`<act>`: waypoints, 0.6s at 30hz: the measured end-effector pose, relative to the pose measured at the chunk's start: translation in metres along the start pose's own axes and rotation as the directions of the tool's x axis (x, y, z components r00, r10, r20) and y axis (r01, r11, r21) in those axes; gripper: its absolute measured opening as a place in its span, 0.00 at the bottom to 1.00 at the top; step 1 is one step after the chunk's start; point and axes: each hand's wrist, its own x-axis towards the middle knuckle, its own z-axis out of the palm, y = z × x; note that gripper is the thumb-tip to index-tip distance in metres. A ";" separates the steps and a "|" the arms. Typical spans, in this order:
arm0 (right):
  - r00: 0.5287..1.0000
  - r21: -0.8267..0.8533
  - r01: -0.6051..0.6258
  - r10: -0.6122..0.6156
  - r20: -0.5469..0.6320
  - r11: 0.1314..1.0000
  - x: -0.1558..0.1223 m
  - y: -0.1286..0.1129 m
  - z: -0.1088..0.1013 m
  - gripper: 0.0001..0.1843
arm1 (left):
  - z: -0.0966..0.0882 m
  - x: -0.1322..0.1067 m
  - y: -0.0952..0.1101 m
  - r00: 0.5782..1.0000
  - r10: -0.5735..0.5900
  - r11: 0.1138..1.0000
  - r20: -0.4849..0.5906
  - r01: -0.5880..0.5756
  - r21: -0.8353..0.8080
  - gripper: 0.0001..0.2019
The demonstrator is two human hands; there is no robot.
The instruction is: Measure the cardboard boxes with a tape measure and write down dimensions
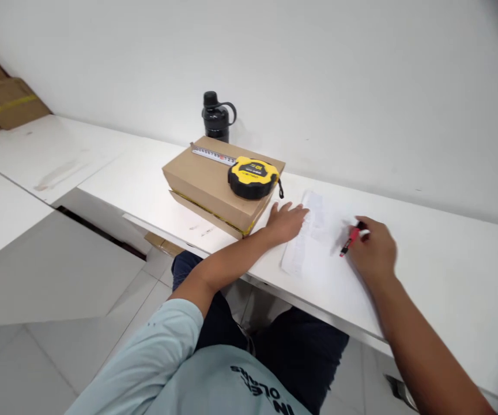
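My left hand lies flat with fingers spread on the left edge of a white sheet of paper on the white table. My right hand is closed around a red pen, its tip down on the paper. Left of my left hand sits a flat cardboard box stacked on another. A yellow and black tape measure rests on top of it, with a short length of blade pulled out across the box.
A black water bottle stands behind the box by the white wall. More white tables run to the left with a gap between them. Folded cardboard leans at the far left. Tiled floor lies below.
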 end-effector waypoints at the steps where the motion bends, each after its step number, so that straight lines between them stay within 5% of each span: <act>1: 0.999 -0.037 -0.033 0.033 0.002 0.999 0.003 0.006 -0.002 0.26 | 0.000 -0.001 0.000 1.000 0.003 1.000 0.000 -0.003 0.000 0.28; 6: 0.978 -0.100 -0.197 0.202 0.048 0.975 0.017 0.030 -0.007 0.28 | 0.001 -0.001 0.000 1.000 0.009 1.000 0.000 -0.009 0.016 0.28; 9: 0.981 -0.097 -0.174 0.181 0.074 0.980 0.019 0.032 -0.006 0.26 | 0.001 -0.002 -0.001 1.000 0.014 1.000 0.009 -0.014 0.015 0.28; 15: 0.986 0.075 0.156 -0.151 -0.071 0.985 0.003 -0.015 -0.004 0.33 | 0.004 -0.005 -0.004 0.998 0.044 0.999 -0.054 -0.045 -0.013 0.26; 17: 0.921 0.152 0.391 -0.386 -0.059 0.908 -0.001 -0.050 -0.003 0.33 | 0.005 -0.007 -0.002 0.998 0.043 0.999 -0.056 -0.044 -0.025 0.25; 18: 0.851 0.170 0.522 -0.524 -0.037 0.836 -0.002 -0.071 -0.001 0.33 | 0.005 -0.009 0.000 0.998 0.039 0.999 -0.039 -0.041 -0.035 0.26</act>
